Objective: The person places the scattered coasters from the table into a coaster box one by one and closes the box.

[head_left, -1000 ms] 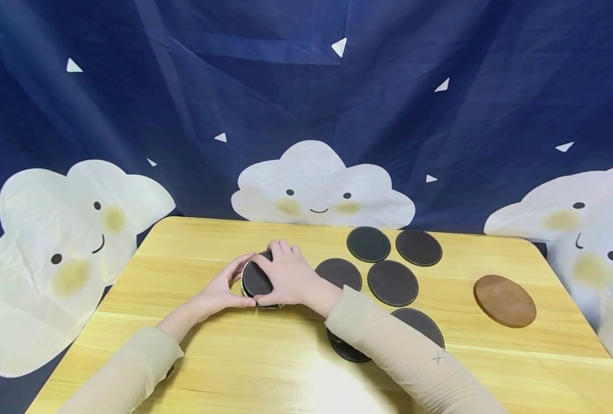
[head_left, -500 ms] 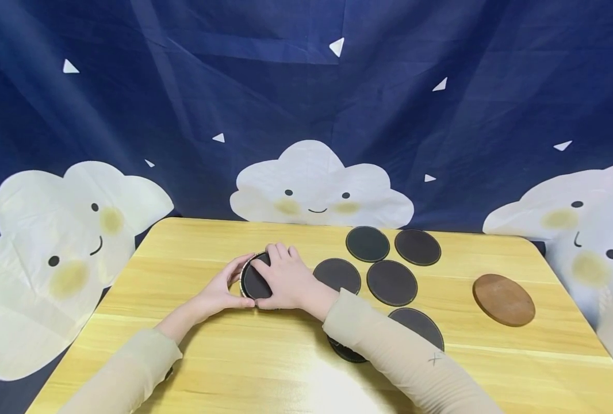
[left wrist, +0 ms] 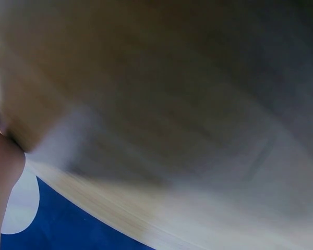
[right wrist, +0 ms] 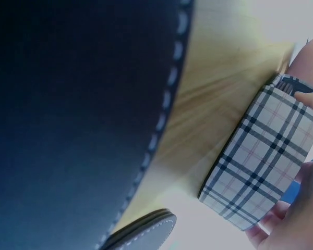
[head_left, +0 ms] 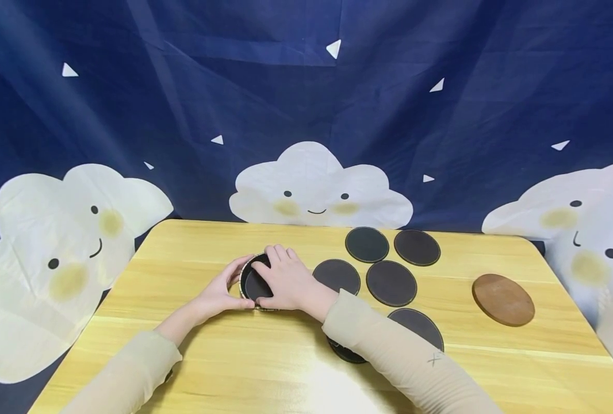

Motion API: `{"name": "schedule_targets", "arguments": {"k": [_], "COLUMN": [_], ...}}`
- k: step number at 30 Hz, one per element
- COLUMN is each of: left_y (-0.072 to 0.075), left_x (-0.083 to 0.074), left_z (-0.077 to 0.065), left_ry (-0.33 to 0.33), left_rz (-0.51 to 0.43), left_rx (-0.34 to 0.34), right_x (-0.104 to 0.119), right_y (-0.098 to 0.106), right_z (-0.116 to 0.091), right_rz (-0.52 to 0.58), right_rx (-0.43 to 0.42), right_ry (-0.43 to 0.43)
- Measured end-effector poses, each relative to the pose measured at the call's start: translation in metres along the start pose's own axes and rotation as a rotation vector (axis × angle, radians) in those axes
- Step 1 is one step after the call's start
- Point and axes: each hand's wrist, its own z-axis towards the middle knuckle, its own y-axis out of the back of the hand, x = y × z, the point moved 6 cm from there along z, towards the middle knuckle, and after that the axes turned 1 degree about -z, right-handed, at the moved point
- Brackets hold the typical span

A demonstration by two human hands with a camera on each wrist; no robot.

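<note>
A round coaster holder (head_left: 242, 280) with black, white and grey plaid sides stands on the table, left of centre in the head view. My left hand (head_left: 219, 292) holds it round the left side, thumb at the front. Reaching over its right side, my right hand (head_left: 292, 280) spans the opening and grips a black coaster (head_left: 255, 285) low inside the holder. In the right wrist view the plaid wall (right wrist: 261, 156) shows a notch, with my right thumb (right wrist: 308, 100) at it. My right fingertips are hidden in the head view. The left wrist view is mostly blurred table.
Several black stitched coasters lie right of the holder, among them a back one (head_left: 367, 245), a middle one (head_left: 391, 283) and a front one (head_left: 344, 349) partly under the right sleeve. A brown round disc (head_left: 503, 300) lies at the right. A blue cloud-print curtain (head_left: 306, 86) hangs behind.
The black coaster has sunk from rim level down into the holder, so more inner wall shows. My right hand has followed it slightly down; my left hand stays in place.
</note>
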Motion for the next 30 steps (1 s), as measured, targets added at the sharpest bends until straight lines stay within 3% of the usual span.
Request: {"name": "schedule_targets", "arguments": {"k": [16, 30], "left_y": [-0.002, -0.001], "left_x": [0.003, 0.003], "left_z": [0.000, 0.001], "left_ry": [0.005, -0.013], "left_rz": [0.004, -0.003], "left_rx": [-0.004, -0.009], "right_x": [-0.008, -0.025], "right_y": [0.011, 0.029], "right_z": [-0.008, -0.029], "right_rz": [0.090, 0.013], "right_rx": [0.048, 0.056], "right_ry": [0.051, 0.064]}}
